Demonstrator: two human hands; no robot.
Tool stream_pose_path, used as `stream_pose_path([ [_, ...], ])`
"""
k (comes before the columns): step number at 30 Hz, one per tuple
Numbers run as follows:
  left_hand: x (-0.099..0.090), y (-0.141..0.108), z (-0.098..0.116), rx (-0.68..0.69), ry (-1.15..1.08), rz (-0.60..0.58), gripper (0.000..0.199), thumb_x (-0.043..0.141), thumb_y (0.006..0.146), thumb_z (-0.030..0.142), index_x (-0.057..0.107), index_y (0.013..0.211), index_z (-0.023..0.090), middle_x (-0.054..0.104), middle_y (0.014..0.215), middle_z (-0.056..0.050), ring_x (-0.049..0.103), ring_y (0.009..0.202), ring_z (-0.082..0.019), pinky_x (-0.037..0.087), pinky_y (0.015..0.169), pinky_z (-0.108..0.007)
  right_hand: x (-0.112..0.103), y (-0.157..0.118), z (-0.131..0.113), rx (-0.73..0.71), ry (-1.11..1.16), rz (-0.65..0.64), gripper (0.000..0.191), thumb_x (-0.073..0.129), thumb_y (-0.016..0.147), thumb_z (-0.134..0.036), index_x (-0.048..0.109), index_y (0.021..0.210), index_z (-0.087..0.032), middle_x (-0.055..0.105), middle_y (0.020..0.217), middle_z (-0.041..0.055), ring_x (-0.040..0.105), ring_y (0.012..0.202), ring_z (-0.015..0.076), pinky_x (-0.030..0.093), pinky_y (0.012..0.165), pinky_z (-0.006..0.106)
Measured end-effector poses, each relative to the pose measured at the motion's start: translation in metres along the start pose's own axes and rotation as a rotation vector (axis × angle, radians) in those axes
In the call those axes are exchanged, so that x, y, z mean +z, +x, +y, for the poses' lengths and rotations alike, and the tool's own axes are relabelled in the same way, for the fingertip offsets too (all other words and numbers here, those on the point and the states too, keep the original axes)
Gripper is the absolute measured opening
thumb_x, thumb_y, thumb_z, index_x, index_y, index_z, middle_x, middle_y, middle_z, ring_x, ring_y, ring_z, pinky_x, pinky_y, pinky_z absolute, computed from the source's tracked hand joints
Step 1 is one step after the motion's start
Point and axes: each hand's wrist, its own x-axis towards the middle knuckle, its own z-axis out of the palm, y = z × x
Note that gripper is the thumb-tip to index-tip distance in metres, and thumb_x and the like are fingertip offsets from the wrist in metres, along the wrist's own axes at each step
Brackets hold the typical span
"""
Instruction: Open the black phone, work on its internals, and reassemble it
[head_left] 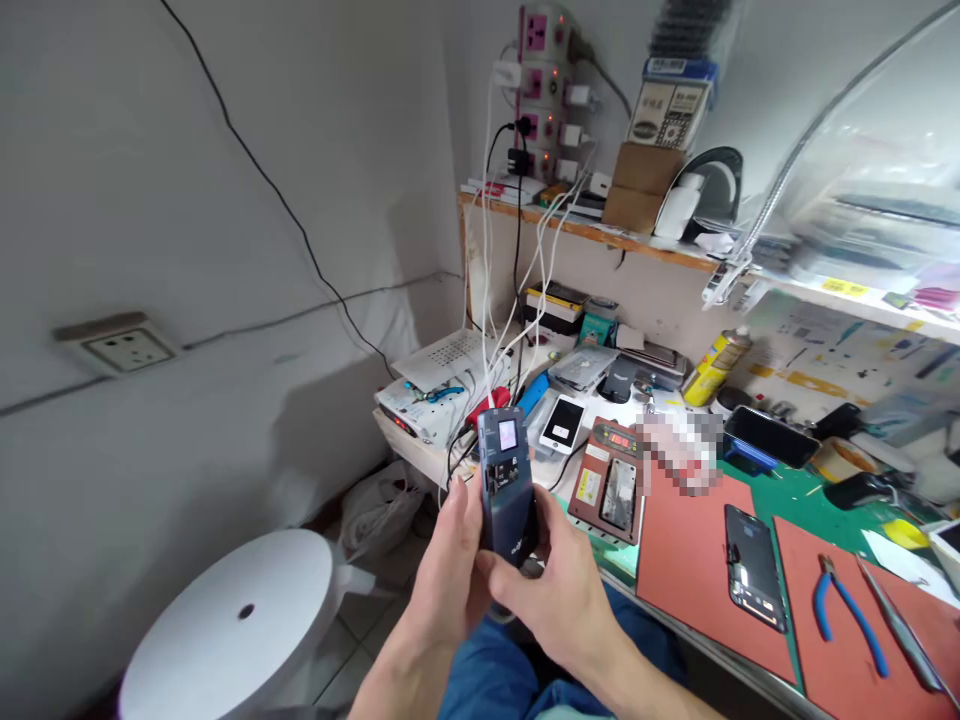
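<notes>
"Two hands are gripping something?"

"Yes, the left hand [442, 570] is clasping the dark handheld device [510, 510] along its left side, while the right hand [566, 580] is wrapping its lower right, thumb crossing the front"

"Where is it hovering?"

"Above the blue trousers [480, 680], before the bench [427, 458]; its small screen [508, 434] is glowing, and a white cable [488, 350] is running up from its top"

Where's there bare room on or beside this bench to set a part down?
Left red mat, between the heating plate and the phone screen. The round white top, lower left, is bare around its center hole. Narrower: between screen and blue-handled pliers. Crowded: beneath the shelf.
</notes>
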Motion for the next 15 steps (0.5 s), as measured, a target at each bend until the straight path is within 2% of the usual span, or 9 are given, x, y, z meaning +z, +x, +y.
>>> stream_pose_path([
  [3,0.006,-0.007,0.002,0.179,0.020,-0.057,0.072,0.053,0.101,0.076,0.059,0.160,0.034,0.058,0.167,-0.006,0.047,0.159,-0.033,0.037,0.132,-0.051,-0.016,0.009,-0.013,0.052,0.134,-0.018,0.044,0.084,0.079,-0.036,0.073,0.120,-0.024,0.080,0.104,0.0035,0.076,0.093,0.0243,0.064,0.088,0.038],
  [5,0.006,-0.015,0.004,0.392,0.034,-0.074,0.060,0.051,0.106,0.068,0.062,0.158,0.038,0.057,0.168,-0.003,0.043,0.162,-0.030,0.030,0.136,-0.049,-0.037,0.020,-0.031,0.085,0.279,-0.040,0.040,0.083,0.078,-0.046,0.074,0.108,-0.021,0.076,0.096,0.0047,0.074,0.080,0.0220,0.064,0.075,0.037],
  [7,0.002,-0.025,0.005,0.634,0.061,-0.061,0.053,0.055,0.106,0.058,0.066,0.153,0.036,0.062,0.164,-0.003,0.048,0.159,-0.030,0.031,0.136,-0.047,-0.065,0.038,-0.055,0.107,0.333,-0.031,0.043,0.084,0.075,-0.054,0.073,0.097,-0.018,0.074,0.090,0.0072,0.071,0.072,0.0207,0.061,0.062,0.035],
  [9,-0.007,-0.033,0.005,0.803,0.098,-0.056,0.051,0.057,0.106,0.052,0.068,0.152,0.032,0.068,0.157,-0.005,0.060,0.149,-0.031,0.042,0.131,-0.046,-0.099,0.063,-0.079,0.082,0.249,0.014,0.042,0.086,0.072,-0.054,0.073,0.089,-0.017,0.074,0.088,0.0100,0.067,0.068,0.0194,0.057,0.056,0.033],
  [11,-0.019,-0.037,0.000,0.823,0.136,-0.094,0.052,0.054,0.108,0.050,0.067,0.153,0.029,0.075,0.147,-0.008,0.073,0.133,-0.033,0.054,0.121,-0.048,-0.131,0.093,-0.099,0.077,0.134,0.109,0.035,0.088,0.069,-0.047,0.070,0.080,-0.018,0.071,0.083,0.0088,0.058,0.061,0.0153,0.051,0.050,0.030],
  [13,-0.032,-0.036,-0.009,0.735,0.177,-0.144,0.051,0.051,0.110,0.049,0.068,0.153,0.027,0.080,0.136,-0.012,0.080,0.118,-0.034,0.061,0.111,-0.051,-0.158,0.123,-0.114,0.062,-0.047,0.189,0.030,0.086,0.072,-0.042,0.066,0.074,-0.020,0.065,0.075,0.0053,0.050,0.057,0.0125,0.044,0.047,0.029],
  [15,-0.045,-0.032,-0.021,0.616,0.228,-0.169,0.050,0.048,0.112,0.046,0.068,0.152,0.026,0.082,0.131,-0.015,0.081,0.113,-0.035,0.063,0.105,-0.052,-0.177,0.149,-0.124,0.026,-0.360,0.268,0.028,0.082,0.076,-0.042,0.063,0.076,-0.021,0.060,0.069,0.0024,0.047,0.055,0.0127,0.040,0.048,0.030],
])
